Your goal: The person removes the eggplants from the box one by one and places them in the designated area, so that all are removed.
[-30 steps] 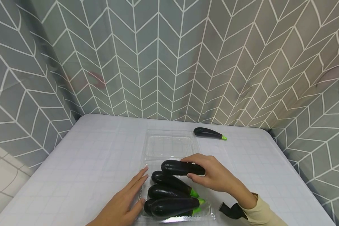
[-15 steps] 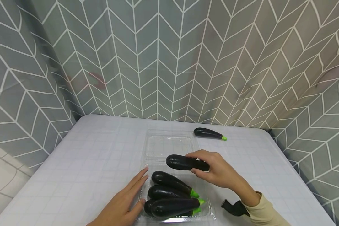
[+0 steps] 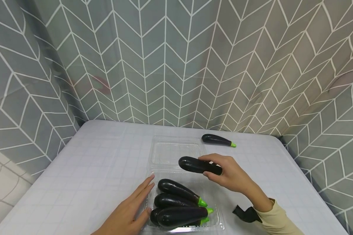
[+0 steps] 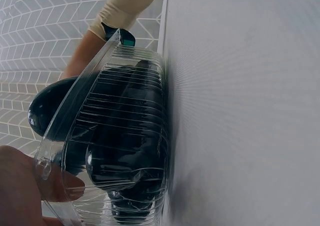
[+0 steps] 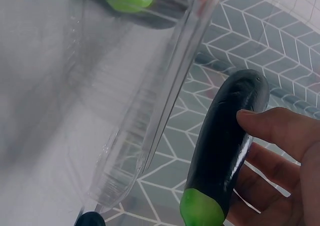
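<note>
An eggplant point(image 3: 192, 164) is held above the container by my right hand point(image 3: 227, 173), thumb on one side and fingers on the other. In the right wrist view its green stem end point(image 5: 202, 208) points down and the thumb point(image 5: 270, 126) presses its dark skin. Several more eggplants point(image 3: 182, 215) lie stacked in the clear plastic container point(image 3: 214, 195), their green stems toward the right. My left hand point(image 3: 127, 209) rests at the container's left side with fingers extended; in the left wrist view its fingers point(image 4: 70, 186) touch the clear wall.
The container's clear lid point(image 3: 176, 153) lies folded back behind it. One single eggplant point(image 3: 217, 139) lies near the table's far edge. A black strap point(image 3: 247, 214) hangs by the right sleeve point(image 3: 277, 218). Patterned grey curtain point(image 3: 176, 65) surrounds the white table point(image 3: 106, 153).
My right hand has lifted the eggplant up from the container and carried it away and to the right. The left hand has stayed in place.
</note>
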Available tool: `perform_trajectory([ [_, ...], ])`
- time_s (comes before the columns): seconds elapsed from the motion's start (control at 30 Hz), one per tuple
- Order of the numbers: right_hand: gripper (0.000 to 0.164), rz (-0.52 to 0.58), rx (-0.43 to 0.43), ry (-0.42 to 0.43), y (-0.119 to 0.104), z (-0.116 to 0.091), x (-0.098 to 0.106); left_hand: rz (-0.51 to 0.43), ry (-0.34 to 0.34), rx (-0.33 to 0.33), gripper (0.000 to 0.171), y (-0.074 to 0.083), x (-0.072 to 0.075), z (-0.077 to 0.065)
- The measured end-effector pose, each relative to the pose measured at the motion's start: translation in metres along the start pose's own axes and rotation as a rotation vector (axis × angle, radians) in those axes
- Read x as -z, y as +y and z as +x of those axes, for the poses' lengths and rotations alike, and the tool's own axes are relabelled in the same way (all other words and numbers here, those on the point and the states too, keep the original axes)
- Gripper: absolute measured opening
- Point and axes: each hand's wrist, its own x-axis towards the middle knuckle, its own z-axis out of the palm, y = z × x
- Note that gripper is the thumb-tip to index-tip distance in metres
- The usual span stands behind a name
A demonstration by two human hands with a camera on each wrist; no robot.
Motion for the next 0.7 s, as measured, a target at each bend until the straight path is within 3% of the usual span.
perform_trajectory([
  [0.7,0.044,-0.079,-0.039,0.047,0.023,0.000,0.014,0.010,0.005,0.003,0.069,0.000,-0.001,-0.001],
])
